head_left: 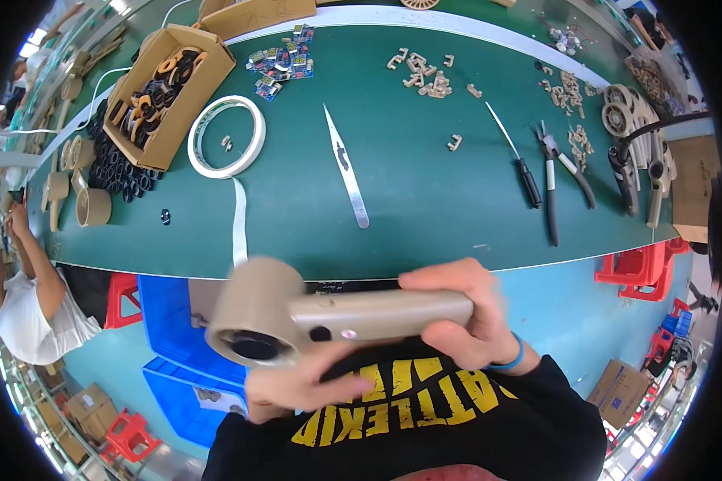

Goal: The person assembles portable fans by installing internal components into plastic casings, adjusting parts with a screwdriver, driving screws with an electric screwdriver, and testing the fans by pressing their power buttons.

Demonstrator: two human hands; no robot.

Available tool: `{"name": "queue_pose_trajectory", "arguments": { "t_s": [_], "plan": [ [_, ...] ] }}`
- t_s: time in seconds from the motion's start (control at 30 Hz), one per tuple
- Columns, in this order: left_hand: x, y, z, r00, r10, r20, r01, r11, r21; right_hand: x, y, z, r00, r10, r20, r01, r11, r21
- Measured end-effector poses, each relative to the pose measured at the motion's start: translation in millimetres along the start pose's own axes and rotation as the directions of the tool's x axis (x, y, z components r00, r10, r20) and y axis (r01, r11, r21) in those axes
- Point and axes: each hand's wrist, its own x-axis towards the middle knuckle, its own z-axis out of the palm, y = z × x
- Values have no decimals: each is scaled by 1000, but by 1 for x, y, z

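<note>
Cardboard box (168,92) at far left of the green table (425,200), filled with black and orange rings; loose black rings (116,164) and tan spools (94,206) lie beside it. Just right of the box I see a white tape roll (226,136), its free strip trailing toward the near table edge. Beyond it, a cluster of small blue circuit boards (282,60). At table centre, long metal tweezers (346,168) lie pointing away from me. Farther right: scattered tan plastic clips (422,74), a black-handled screwdriver (517,160), then pliers (561,164), then tan wheels (618,112) at the far right edge.

Below the table, close to my chest, I hold the tan handheld device (337,317): a round head with a dark circular opening at left, a straight handle with two small buttons running right. My left hand (297,389) supports it from beneath, fingers curled loosely under the head and handle. My right hand (465,317) is clenched around the handle's end, a blue band at the wrist. Blue crates (176,321) stand on the floor at lower left.
</note>
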Motion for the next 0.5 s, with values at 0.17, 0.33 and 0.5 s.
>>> {"name": "queue_pose_trajectory", "arguments": {
  "t_s": [0.17,0.33,0.5],
  "plan": [
    [-18,17,-3,797,599,-74,-602,781,-166,3,-1,-1,987,-22,158,36,996,-85],
    [12,34,-1,993,-40,-114,52,993,107,20,-20,4,901,-50,431,117,985,-130],
    [-3,21,4,920,-391,18,357,819,-450,62,-25,-5,950,294,107,-209,849,-486]
  ]
}}
